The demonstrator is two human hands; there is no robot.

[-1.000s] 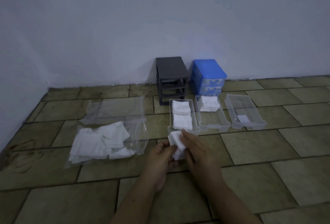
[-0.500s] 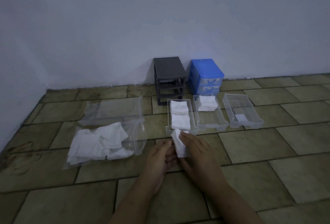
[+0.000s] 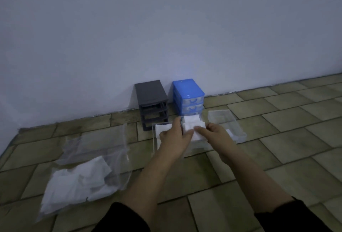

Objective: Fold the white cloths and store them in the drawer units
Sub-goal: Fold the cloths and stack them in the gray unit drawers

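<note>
Two hands (image 3: 192, 135), three drawers (image 3: 238, 135).

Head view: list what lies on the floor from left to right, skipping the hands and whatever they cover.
Plastic bag of white cloths → grey drawer unit → blue drawer unit → clear drawer at the far right. The two drawers under the hands are left out.
</note>
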